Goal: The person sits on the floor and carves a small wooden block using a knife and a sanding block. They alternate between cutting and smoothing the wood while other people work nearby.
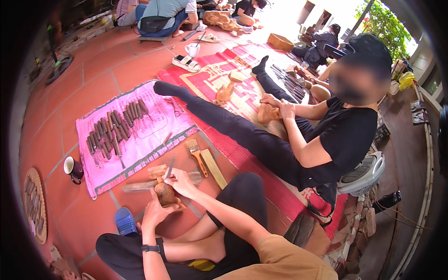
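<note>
Just above my crossed legs is a small wooden carving (pixel 166 194), brown and partly shaped. My left hand (pixel 156 211) is closed round its lower left side. My right hand (pixel 182 183) grips a slim carving chisel (pixel 171 163) against the top of the carving; the tool's working end is too small to make out. Beyond the carving a rough wooden billet (pixel 140 186) lies on the tiles, beside a smaller light wood block (pixel 157 171). To the right are a flat brush (pixel 196 156) with an orange handle and a pale wooden bar (pixel 213 168).
Rows of carving tools (pixel 109 128) lie on a pink cloth (pixel 163 119) ahead. A dark mug (pixel 73 169), a blue slipper (pixel 125 221) and a round basket (pixel 43 205) are at left. At right a co-worker (pixel 345 126) holds another carving (pixel 268 113), legs across a red mat (pixel 219 135).
</note>
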Demonstrator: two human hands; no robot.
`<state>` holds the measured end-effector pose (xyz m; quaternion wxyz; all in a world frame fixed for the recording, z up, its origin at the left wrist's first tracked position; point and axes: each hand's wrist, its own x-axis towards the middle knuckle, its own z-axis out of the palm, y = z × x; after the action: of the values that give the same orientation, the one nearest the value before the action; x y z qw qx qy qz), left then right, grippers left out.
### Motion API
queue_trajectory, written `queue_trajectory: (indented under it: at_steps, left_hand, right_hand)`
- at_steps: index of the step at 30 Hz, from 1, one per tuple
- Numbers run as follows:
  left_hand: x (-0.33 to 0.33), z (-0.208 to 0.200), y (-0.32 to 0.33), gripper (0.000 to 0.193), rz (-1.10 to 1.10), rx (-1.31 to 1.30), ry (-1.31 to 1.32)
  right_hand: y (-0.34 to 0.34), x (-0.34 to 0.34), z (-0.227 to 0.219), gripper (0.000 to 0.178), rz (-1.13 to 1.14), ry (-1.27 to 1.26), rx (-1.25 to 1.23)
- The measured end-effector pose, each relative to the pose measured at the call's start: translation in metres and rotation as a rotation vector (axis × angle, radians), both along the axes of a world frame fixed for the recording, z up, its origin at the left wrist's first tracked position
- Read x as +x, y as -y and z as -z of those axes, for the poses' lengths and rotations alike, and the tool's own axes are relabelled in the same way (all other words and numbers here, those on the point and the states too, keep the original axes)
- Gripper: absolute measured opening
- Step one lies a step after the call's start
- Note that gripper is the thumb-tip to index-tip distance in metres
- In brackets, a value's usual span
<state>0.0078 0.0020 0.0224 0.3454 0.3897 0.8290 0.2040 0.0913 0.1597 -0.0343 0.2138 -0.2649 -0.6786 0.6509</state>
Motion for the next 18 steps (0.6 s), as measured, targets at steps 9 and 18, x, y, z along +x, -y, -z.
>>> queue_trajectory:
  at_steps: [9,18]
  left_hand:
    - [-0.002,0.005,-0.001,0.137,0.019,-0.005,-0.008]
    - [-0.003,0.006,0.004,0.135,0.016,0.033,0.013]
  right_hand:
    - [-0.008,0.005,-0.001,0.004,-0.038,0.099,0.064]
    - [0.001,0.01,-0.016,0.007,-0.084,0.136,0.079]
